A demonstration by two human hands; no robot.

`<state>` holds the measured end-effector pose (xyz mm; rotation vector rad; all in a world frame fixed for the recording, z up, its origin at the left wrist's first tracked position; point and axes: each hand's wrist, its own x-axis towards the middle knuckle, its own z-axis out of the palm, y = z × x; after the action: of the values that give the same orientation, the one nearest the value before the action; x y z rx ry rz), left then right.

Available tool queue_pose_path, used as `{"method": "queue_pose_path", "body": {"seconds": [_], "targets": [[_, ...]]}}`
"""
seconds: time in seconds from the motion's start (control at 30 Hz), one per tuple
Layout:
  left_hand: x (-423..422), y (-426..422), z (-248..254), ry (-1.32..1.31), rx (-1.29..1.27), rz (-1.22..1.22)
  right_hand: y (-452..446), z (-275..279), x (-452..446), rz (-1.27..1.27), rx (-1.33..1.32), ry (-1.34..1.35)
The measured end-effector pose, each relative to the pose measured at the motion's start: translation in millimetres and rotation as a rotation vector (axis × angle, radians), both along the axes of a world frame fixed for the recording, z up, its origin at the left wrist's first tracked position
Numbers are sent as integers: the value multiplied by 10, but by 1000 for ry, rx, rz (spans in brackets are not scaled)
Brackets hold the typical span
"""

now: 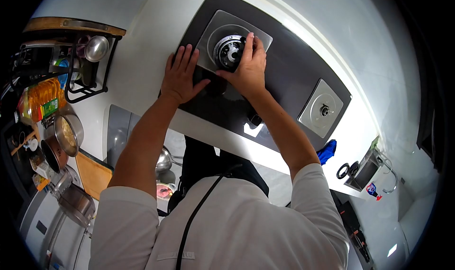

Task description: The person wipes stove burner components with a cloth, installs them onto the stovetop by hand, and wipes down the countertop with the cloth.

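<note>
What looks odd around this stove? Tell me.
The right burner looks stripped compared with the black-topped left burner in the right hand's grip. Black round pieces lie loose by the sink. No spill stands out.

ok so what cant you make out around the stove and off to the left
- Head view: the right side of the black burner, hidden by the right hand.
- Head view: part of the left edge of the stove, hidden by the left hand.
- Head view: the print on the yellow bottle, too small to read.
</note>
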<state>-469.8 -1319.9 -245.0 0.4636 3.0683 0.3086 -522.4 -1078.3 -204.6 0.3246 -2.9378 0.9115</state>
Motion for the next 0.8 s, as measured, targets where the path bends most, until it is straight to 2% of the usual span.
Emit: {"method": "queue_pose_path", "body": {"seconds": [0.3, 0.4, 0.8], "targets": [[-2, -11, -17, -15, 19, -2, 14, 54, -59, 140, 69, 82], [5, -5, 6, -16, 22, 5, 93, 36, -160, 214, -29, 30], [-2, -4, -27, -20, 6, 11, 213, 102, -344, 326, -75, 16]]}}
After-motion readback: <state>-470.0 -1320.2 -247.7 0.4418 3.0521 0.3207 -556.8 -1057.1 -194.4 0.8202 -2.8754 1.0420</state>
